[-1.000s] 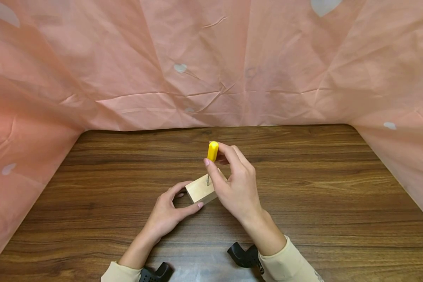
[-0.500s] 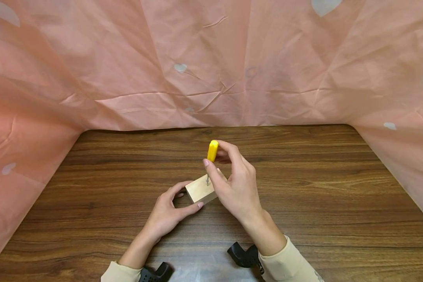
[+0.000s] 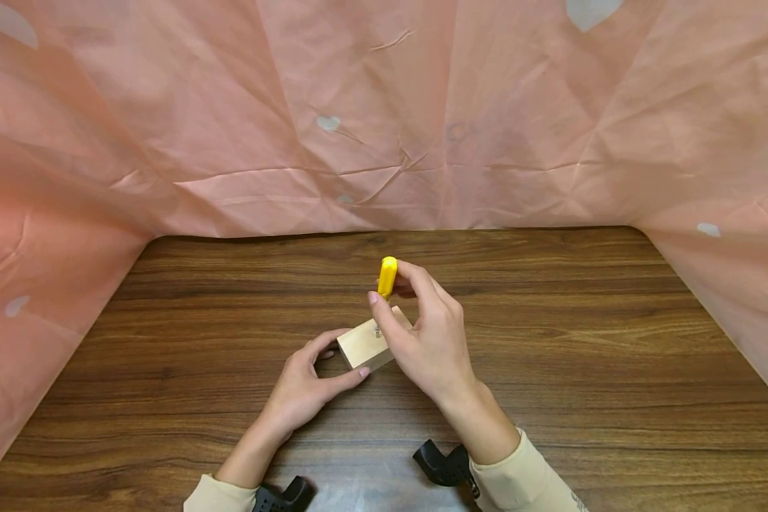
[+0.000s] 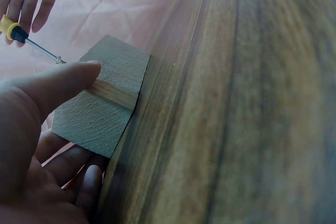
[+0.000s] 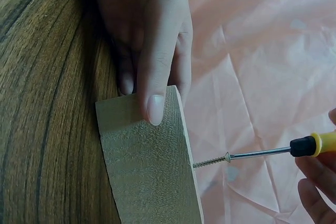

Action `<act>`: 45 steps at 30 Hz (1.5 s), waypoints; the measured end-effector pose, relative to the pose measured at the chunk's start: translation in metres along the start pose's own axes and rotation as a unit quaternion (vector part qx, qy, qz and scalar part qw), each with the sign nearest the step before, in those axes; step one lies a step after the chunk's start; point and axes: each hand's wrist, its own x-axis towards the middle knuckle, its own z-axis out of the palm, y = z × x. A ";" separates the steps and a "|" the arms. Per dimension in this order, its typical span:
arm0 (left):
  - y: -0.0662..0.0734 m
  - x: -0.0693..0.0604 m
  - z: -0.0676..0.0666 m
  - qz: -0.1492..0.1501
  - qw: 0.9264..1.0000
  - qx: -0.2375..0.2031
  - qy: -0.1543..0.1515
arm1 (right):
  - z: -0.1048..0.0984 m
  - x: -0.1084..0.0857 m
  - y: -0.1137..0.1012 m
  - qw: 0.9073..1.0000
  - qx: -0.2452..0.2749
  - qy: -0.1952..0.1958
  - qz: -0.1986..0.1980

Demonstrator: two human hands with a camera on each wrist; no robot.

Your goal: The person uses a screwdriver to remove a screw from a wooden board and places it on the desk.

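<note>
Block (image 3: pixel 363 343), screwdriver (image 3: pixel 387 275), screw (image 5: pixel 211 162) in line

The block is pale, squared, grained wood resting on the brown table (image 3: pixel 582 355); the screwdriver has a yellow handle, black collar and thin steel shank; the screw is silvery and threaded, its tip at the block's top. The left hand (image 3: pixel 307 384) grips the block's left end between thumb and fingers; the right hand (image 3: pixel 432 331) pinches the screwdriver, the screw below its fingertips.
</note>
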 end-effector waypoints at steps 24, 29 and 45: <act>-0.001 -0.001 0.001 0.004 1.000 0.014 0.002 | -0.001 -0.003 0.001 1.000 0.001 0.004 0.021; 0.000 -0.001 0.001 0.005 1.000 0.012 0.003 | -0.001 -0.002 0.001 1.000 0.003 0.002 0.020; 0.000 0.000 0.000 0.005 1.000 0.007 0.005 | 0.000 0.000 0.001 1.000 -0.004 0.007 0.000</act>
